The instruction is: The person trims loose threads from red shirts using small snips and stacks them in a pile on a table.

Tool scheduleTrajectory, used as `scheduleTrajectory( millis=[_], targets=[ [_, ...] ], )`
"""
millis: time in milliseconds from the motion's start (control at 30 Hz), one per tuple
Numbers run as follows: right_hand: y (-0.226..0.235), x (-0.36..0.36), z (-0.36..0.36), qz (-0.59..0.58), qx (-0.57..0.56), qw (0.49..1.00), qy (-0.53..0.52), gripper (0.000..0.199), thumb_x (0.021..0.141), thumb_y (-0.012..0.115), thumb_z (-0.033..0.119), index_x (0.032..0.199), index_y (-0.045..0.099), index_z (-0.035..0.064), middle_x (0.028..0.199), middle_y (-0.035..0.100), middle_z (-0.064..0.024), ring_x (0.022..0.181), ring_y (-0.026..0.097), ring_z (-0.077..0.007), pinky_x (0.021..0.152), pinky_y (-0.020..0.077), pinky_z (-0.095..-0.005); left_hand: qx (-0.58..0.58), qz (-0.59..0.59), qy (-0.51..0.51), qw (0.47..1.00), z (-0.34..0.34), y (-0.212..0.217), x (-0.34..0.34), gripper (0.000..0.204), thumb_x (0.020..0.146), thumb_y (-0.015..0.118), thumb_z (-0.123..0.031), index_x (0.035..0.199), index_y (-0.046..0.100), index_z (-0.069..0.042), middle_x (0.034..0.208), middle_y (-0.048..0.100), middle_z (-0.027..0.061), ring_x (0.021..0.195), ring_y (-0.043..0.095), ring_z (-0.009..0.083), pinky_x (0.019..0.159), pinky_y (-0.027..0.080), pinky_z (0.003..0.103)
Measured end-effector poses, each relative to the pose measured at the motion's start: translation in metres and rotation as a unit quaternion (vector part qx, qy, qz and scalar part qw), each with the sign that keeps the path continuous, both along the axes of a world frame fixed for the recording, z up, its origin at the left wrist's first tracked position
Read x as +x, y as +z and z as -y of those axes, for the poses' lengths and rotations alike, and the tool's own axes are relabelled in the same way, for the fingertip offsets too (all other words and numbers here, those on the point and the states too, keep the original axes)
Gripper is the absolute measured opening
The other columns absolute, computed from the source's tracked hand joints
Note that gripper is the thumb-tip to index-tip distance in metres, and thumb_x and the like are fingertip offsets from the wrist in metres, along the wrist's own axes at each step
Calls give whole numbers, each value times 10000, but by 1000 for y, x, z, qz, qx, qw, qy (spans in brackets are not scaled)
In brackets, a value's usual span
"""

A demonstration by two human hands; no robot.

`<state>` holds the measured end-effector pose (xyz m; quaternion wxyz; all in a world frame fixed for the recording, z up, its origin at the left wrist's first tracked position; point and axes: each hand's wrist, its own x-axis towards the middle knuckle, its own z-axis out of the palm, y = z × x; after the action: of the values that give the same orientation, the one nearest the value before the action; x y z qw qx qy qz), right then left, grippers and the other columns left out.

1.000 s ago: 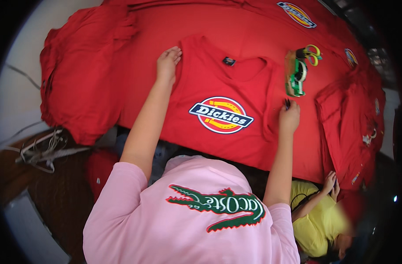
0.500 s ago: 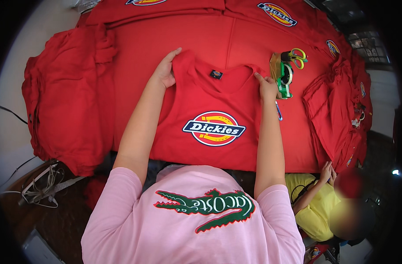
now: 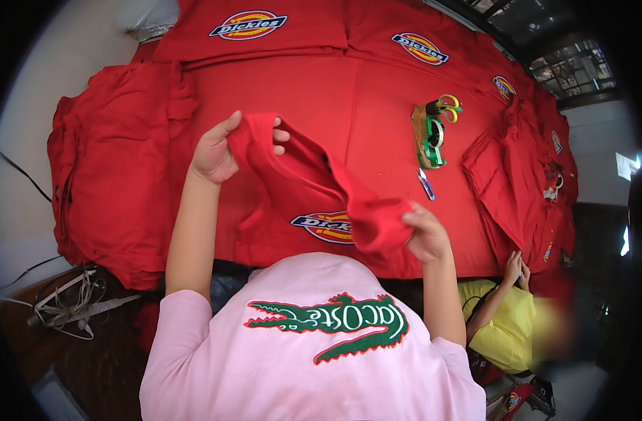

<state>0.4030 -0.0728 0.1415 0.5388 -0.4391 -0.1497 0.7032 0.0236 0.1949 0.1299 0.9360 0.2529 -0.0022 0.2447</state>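
A red tank top point(image 3: 265, 203) with an oval yellow, white and blue badge print hangs between my two hands, its neckline lifted off the table and its lower part near my body. My left hand point(image 3: 221, 149) grips one shoulder strap, thumb on the near side and fingertips showing past the cloth. At the other strap, my right hand point(image 3: 426, 231) pinches the fabric, lower and closer to me. The right side of the top folds over and covers part of the print.
Red cloth covers the table point(image 3: 384, 105). Piled red garments point(image 3: 117, 175) lie at left; more printed ones point(image 3: 265, 49) lie along the back. A green tape dispenser point(image 3: 433, 151), yellow-handled scissors point(image 3: 448, 109) and small blue snips point(image 3: 425, 184) sit right. A yellow-shirted person point(image 3: 503, 323) handles red garments.
The tank top lay flat and spread; now its neckline is raised and folding. My left hand has moved left and nearer, and my right hand has come well down toward me.
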Motion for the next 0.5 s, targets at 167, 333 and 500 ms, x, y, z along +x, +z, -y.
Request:
scheduleTrajectory(
  millis=[167,333,500],
  targets=[
    [13,15,37,-220,111,921,-301,511,987,669,293,1381,582,-21,1310,702,-176,1173,690,-312,1115,490,-510,-5,11,20,1000,20,12,-13,690,1125,377,-471,1460,483,122,1374,621,335,1246,647,473,1095,510,550],
    [18,-61,70,-287,34,957,-23,512,936,725,276,1275,647,-99,1227,710,-297,1095,716,-369,865,604,-402,19,16,11,1000,31,24,-5,705,1126,358,-481,1446,499,131,1372,611,356,1273,611,522,1110,493,572],
    [59,-21,35,-131,253,953,107,609,1058,493,387,1436,544,-88,1362,638,-321,1285,612,-500,1110,484,-534,27,70,31,997,30,34,-10,689,1126,357,-484,1397,562,115,1362,637,320,1265,620,504,1107,494,578]
  ],
)
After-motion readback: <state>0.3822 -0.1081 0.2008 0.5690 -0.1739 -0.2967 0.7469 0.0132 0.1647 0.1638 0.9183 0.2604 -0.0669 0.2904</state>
